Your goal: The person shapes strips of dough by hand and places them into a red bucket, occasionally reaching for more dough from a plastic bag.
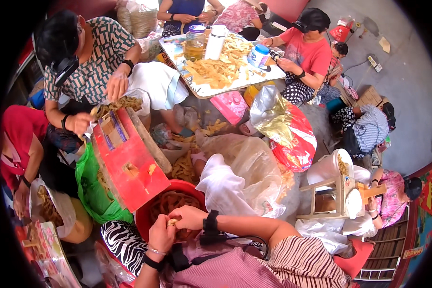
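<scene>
Close together over a red tub (199,193), my left hand (161,234) and my right hand (188,218) pinch a small pale yellow piece (172,222) between their fingertips. Its exact kind is too small to make out. Brownish strips (165,202) lie inside the tub, partly hidden by my hands. Black bands circle both my wrists, and a thin bracelet shows on the left one. Beyond the tub, a heap of yellow-brown strips (183,169) lies beside a large clear plastic bag (247,156).
A red board (129,168) leans over the tub's left side, near a green bag (89,185). Ahead, a table (204,91) bears pale strips, a jar (195,44) and a white bottle (216,43). Several people work around, one (93,53) close at the left. A wooden stool (329,197) stands right.
</scene>
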A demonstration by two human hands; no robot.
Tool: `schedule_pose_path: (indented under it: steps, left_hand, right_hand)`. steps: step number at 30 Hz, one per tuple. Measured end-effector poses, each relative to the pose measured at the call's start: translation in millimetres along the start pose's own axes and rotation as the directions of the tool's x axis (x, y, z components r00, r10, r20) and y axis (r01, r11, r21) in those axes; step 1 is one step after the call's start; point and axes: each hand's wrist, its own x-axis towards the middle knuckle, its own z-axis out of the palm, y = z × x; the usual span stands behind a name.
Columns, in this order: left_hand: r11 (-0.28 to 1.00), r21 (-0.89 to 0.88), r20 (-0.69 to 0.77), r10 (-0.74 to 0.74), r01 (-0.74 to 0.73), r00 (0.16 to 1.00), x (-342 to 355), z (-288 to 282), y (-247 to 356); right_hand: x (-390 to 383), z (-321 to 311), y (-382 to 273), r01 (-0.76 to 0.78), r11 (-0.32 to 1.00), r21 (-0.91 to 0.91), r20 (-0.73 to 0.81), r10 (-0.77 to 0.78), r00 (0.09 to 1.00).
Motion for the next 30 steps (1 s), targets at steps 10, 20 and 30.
schedule_pose_path:
  steps: [10,20,30]
  left_hand:
    - [0.975,0.191,-0.183,0.151,-0.115,0.971,-7,-4,-25]
    - [0.717,-0.673,0.099,-0.157,0.182,0.983,-23,-7,-21]
    - [0.925,-0.378,-0.098,-0.084,0.041,0.992,-12,-7,-5]
  right_hand:
    - [-5,-5,8,0.088,0.965,0.245,0.201,-0.140,0.969]
    - [4,-21,5,-0.150,0.974,0.171,0.587,0.022,0.809]
    - [-9,-24,-20,-0.216,0.928,0.303,0.382,0.089,0.920]
